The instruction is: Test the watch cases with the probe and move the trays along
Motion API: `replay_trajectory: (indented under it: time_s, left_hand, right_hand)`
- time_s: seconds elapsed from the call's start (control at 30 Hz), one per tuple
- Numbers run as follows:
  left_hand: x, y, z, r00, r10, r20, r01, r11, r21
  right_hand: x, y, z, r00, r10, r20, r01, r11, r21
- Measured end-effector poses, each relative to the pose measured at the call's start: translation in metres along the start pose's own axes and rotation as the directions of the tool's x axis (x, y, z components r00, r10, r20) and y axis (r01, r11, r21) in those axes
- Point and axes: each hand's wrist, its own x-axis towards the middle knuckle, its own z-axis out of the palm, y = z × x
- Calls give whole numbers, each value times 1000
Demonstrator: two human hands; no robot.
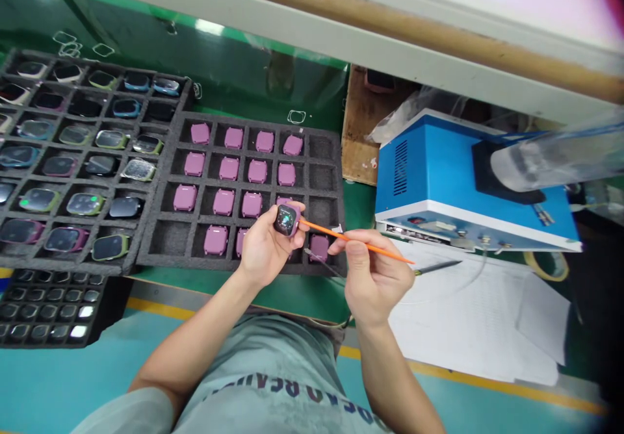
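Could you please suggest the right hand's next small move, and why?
Probably a gentle nudge of the slender orange stick against the purple square-cased watch: the right hand has its tip at the case's side, while the left hand holds it.

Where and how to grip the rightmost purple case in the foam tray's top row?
Pinch the purple case by opposite side edges, coming from straight above: foam tray walls surround it, but its pocket looks roomy enough for fingertips beside it.

Both hands (268, 247) in pinch grips
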Motion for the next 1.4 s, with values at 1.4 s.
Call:
replay_trajectory:
  time_s: [1.4]
  left_hand:
    - [18,21,335,171,38,984,-872,-460,169]
  right_hand:
    - [11,118,-210,934,-4,-357,-272,638,-720]
